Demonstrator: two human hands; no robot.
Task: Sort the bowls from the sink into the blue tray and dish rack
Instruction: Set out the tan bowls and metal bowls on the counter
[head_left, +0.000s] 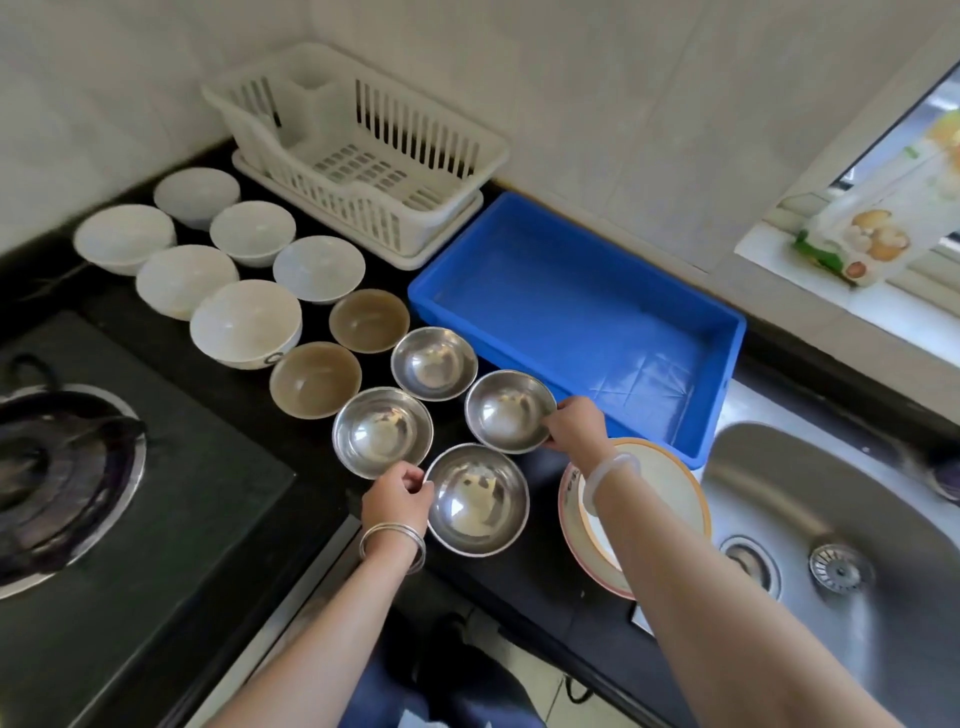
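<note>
Steel bowls sit four in a cluster on the black table (498, 587), and each hand has hold of one. The left hand (397, 496) pinches the left rim of the nearest bowl (477, 499), its fingers curled narrowly over the edge. The right hand (574, 423) grips the right rim of the bowl beyond it (510, 410), fingers closed on the metal. Both bowls are upright and seem to rest on the table.

The blue tray (571, 312) lies just to the right of the right hand's bowl, so that hand is much the nearer. The tray's long side runs from the dish rack (363, 156) toward the sink (831, 493). The rack stands well back, past the white bowls (244, 322) and brown bowls (316, 379). The shortest move looks like a small carry rightward over the tray's near wall.
</note>
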